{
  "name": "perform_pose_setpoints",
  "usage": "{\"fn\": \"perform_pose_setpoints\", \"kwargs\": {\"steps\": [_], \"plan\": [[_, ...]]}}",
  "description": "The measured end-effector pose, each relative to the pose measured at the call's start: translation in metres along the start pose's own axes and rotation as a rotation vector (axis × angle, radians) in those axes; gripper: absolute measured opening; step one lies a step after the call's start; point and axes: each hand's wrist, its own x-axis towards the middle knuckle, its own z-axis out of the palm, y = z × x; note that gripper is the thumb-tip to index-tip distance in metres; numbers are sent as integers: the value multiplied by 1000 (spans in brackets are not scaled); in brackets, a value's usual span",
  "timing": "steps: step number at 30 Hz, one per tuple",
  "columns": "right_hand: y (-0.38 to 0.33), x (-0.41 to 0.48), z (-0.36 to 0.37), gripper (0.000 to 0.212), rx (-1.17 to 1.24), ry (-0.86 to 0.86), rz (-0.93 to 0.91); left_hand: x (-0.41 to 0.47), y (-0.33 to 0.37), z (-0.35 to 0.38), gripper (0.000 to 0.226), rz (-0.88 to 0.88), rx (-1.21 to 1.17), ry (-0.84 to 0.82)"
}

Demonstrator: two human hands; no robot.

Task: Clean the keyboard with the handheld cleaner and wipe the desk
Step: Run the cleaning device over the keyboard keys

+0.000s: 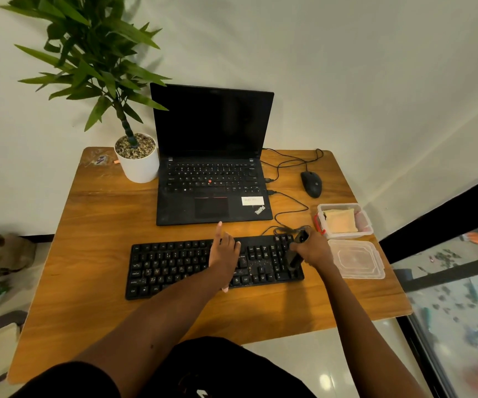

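You are on the keyboard-cleaning step. Your right hand (314, 249) is curled around the dark cleaner (294, 259), whose tip sits on the keys at the right end of the keyboard (174, 268). Your left hand (225, 251) rests on the keys just left of it. It holds nothing, and one finger points ahead. Next, I think, you slide the cleaner left over the specks. The cloth (341, 221) for the tabletop (103, 225) waits just past your right hand.

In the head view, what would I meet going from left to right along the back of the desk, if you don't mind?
First the white plant pot, then the laptop, then the mouse.
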Motion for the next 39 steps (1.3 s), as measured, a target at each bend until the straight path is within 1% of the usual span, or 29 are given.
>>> {"fn": "perform_pose_setpoints", "kwargs": {"steps": [2, 4, 7, 10, 12, 15, 16, 18, 21, 23, 26, 28, 30, 33, 35, 36, 37, 39], "plan": [[-5, 5, 1, 23, 13, 107, -55, 2, 1, 1, 125, -4, 1, 8], [-8, 8, 6, 24, 49, 117, -92, 2, 0, 0, 124, -4, -2, 10], [-6, 8, 13, 24, 11, 74, -101, 2, 0, 0, 123, -7, -14, 8], [0, 4, 15, 27, -27, 38, -60, 2, 0, 0, 125, -12, -13, -5], [6, 2, 15, 31, -56, -29, -51, 2, 0, 1, 126, -15, -14, -6], [12, 3, 9, 24, -89, -154, -35, 3, -1, 1, 126, -10, -19, -1], [13, 4, 7, 26, -81, -177, -25, 3, 0, 2, 126, -10, -20, 0], [10, 7, 3, 27, -44, -147, -15, 4, 0, 3, 127, -11, -17, 5], [2, 11, 4, 21, 21, 33, -48, 5, -1, 4, 126, -11, -16, 10], [-3, 11, 8, 22, 79, 101, -96, 5, 0, 3, 126, -10, -15, 10], [-6, 9, 18, 22, 76, 106, -168, 4, -1, 3, 125, -10, -15, 6], [-3, 7, 23, 23, 40, 103, -166, 4, -1, 2, 125, -10, -18, 3], [3, 5, 27, 24, 13, 79, -124, 3, -1, 2, 124, -13, -22, 3], [9, 4, 22, 29, -6, -50, -64, 4, -1, 2, 125, -17, -36, 2], [9, 7, 15, 27, -22, -137, -40, 3, -1, 3, 125, -18, -32, 2], [7, 9, 13, 24, -16, -137, -40, 2, -1, 3, 124, -19, -28, 4], [4, 9, 10, 22, 2, -101, -43, 3, 0, 3, 124, -21, -32, 9], [-4, 9, 9, 21, 65, 27, -62, 3, 0, 3, 123, -28, -46, 16]]}}
